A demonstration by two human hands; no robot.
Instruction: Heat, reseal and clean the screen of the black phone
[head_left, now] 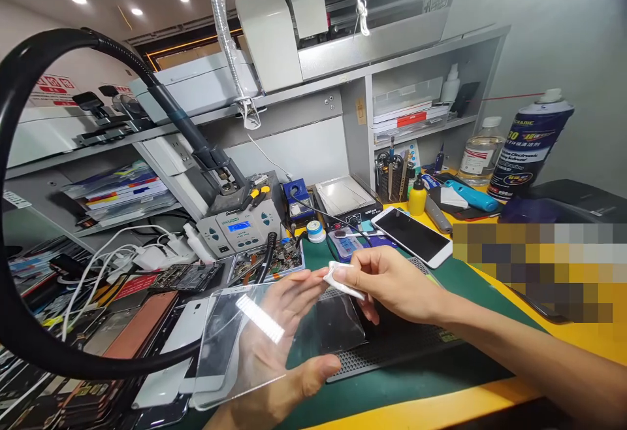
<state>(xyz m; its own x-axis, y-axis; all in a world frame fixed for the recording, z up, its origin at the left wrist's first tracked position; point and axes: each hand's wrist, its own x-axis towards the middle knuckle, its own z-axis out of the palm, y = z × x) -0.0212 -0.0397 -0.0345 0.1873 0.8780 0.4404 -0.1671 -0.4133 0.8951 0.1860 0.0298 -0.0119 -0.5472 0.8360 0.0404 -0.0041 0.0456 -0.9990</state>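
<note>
My left hand (297, 294) grips a clear, flat glass panel (220, 345), fingers behind it and thumb by the lower edge. Light reflects off the panel as a bright strip, and phones show through it. Between the thumb and fingers of my right hand (386, 276) is a folded white wipe (345, 281), close to the left fingertips. I cannot tell whether the wipe touches the glass. Beneath both hands lies a dark perforated mat (416, 345) on the green work mat (470, 312).
A white phone (416, 237) lies beyond my right hand. Several phones and frames (142, 325) crowd the left side, inside a black ring lamp (10, 253). Behind stand a soldering station (240, 229), a parts tray (284, 257), a yellow bottle (417, 198) and a spray can (529, 149).
</note>
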